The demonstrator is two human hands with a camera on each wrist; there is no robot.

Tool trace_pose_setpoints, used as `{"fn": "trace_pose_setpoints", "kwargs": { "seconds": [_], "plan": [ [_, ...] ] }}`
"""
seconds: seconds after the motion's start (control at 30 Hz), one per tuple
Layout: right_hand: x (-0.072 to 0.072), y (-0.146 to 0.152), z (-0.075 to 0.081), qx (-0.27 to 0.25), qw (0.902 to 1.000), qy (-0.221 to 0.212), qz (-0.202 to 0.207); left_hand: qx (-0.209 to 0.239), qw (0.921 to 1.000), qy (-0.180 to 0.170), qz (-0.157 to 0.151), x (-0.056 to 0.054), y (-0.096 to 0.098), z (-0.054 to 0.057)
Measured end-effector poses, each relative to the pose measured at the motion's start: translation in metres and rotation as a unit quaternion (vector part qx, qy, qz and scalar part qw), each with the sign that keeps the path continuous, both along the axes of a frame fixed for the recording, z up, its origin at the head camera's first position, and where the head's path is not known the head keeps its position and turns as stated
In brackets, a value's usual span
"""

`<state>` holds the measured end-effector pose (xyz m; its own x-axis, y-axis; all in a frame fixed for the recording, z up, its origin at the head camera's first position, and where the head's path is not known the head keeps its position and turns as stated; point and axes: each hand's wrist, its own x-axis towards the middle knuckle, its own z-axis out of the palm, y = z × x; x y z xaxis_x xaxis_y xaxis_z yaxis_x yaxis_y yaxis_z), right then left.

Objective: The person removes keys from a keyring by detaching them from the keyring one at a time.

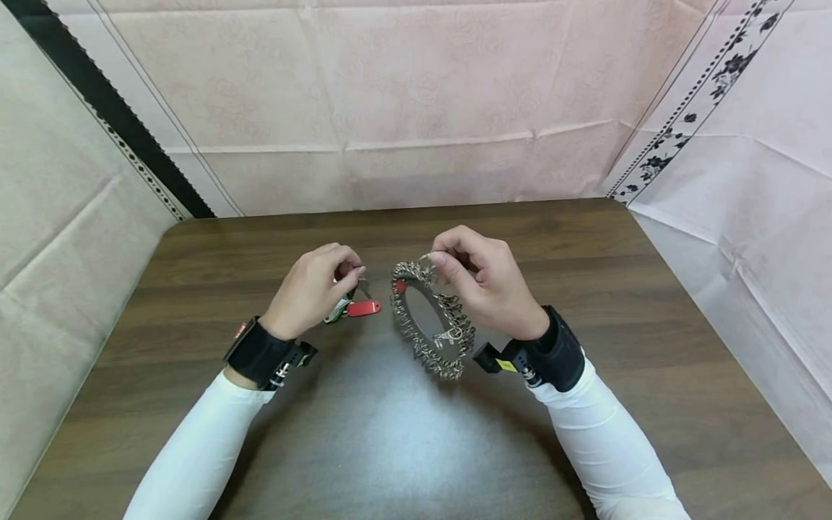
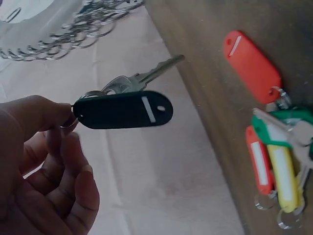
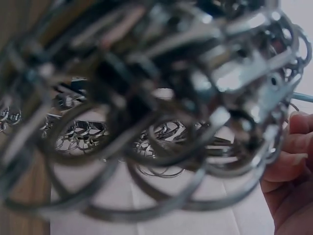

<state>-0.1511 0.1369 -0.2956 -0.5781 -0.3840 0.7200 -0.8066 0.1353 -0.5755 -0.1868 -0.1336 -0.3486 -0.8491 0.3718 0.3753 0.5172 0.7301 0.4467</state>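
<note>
My left hand point(image 1: 317, 287) pinches a small metal ring between thumb and finger. From it hang a black key tag point(image 2: 122, 110) and a silver key point(image 2: 159, 73), sticking out level in the left wrist view. With thumb and finger my right hand point(image 1: 484, 280) holds up a large loop strung with many metal rings point(image 1: 448, 367) by a ring at its top. The loop dangles above the table, tilted, and blurred metal rings point(image 3: 146, 210) fill the right wrist view. Beyond my left fingers lie a red key tag point(image 1: 364, 308) and a green key tag point(image 2: 266, 129).
More tagged keys lie in a pile by the green tag, with a yellow key tag point(image 2: 283, 178) and a smaller red tag point(image 2: 259, 161) among them. The brown wooden table point(image 1: 403, 455) is enclosed by pale cloth point(image 1: 422, 94) at the back and sides.
</note>
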Motion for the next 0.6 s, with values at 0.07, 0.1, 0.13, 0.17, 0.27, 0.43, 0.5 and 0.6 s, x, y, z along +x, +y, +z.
{"fn": "trace_pose_setpoints", "kwargs": {
  "seconds": [0.07, 0.1, 0.13, 0.17, 0.27, 0.43, 0.5, 0.6],
  "plan": [
    [-0.001, 0.002, 0.001, 0.001, 1.0, -0.004, 0.003, 0.002, 0.9999, -0.012, 0.003, -0.002, 0.0, -0.002],
    [-0.002, 0.003, 0.002, 0.002, 1.0, -0.006, 0.005, 0.003, 0.9998, -0.018, 0.006, -0.004, 0.0, -0.003],
    [-0.002, 0.004, 0.002, 0.004, 0.9999, -0.007, 0.009, 0.004, 0.9997, -0.023, 0.008, -0.005, 0.0, -0.005],
    [-0.002, 0.004, 0.002, 0.005, 0.9999, -0.009, 0.013, 0.003, 0.9995, -0.029, 0.012, -0.005, -0.001, -0.006],
    [-0.002, 0.006, 0.003, 0.009, 0.9994, -0.014, 0.029, 0.003, 0.9985, -0.05, 0.02, -0.008, -0.001, -0.01],
    [0.0, 0.008, 0.005, 0.023, 0.998, -0.026, 0.054, 0.002, 0.9975, -0.066, 0.025, -0.011, -0.002, -0.016],
    [0.0, 0.009, 0.006, 0.028, 0.9971, -0.031, 0.063, 0.001, 0.9973, -0.068, 0.026, -0.012, -0.002, -0.018],
    [0.001, 0.01, 0.006, 0.035, 0.9957, -0.034, 0.078, 0.002, 0.9966, -0.077, 0.027, -0.013, -0.001, -0.021]
  ]
}}
